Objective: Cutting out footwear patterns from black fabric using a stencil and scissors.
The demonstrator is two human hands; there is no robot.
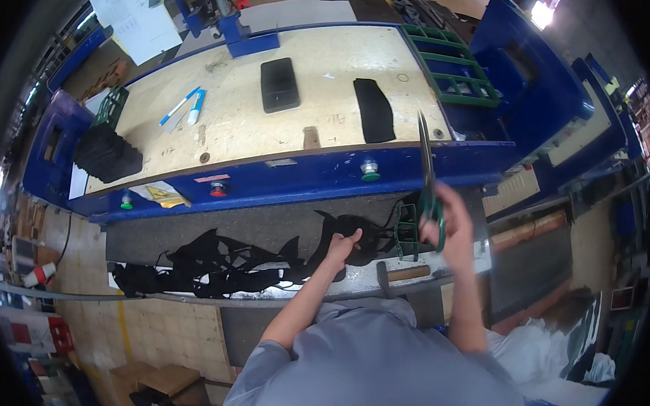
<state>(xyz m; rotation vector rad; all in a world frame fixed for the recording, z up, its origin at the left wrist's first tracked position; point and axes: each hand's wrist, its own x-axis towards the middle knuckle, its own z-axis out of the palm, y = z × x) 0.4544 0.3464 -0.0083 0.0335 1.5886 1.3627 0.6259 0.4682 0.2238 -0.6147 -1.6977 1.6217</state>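
Note:
My right hand (454, 226) is closed round the green handles of a pair of large scissors (426, 160). Their long metal blades point up and away, over the front edge of the blue machine table. To its left, my left hand (342, 249) grips a dark piece of black fabric (367, 233), with the thumb showing on top. More black fabric scraps (223, 260) spread leftward along the lower ledge in a tangled strip. Between my hands and close to the scissors stands a small green cutting die (406, 233).
A hammer (408, 273) lies on the ledge near me. The pale tabletop (226, 132) bears a phone (280, 85), a black fabric piece (374, 110), and two blue-and-white pens (197, 106). A black stack (107, 153) sits left; a green frame (450, 66) stands back right.

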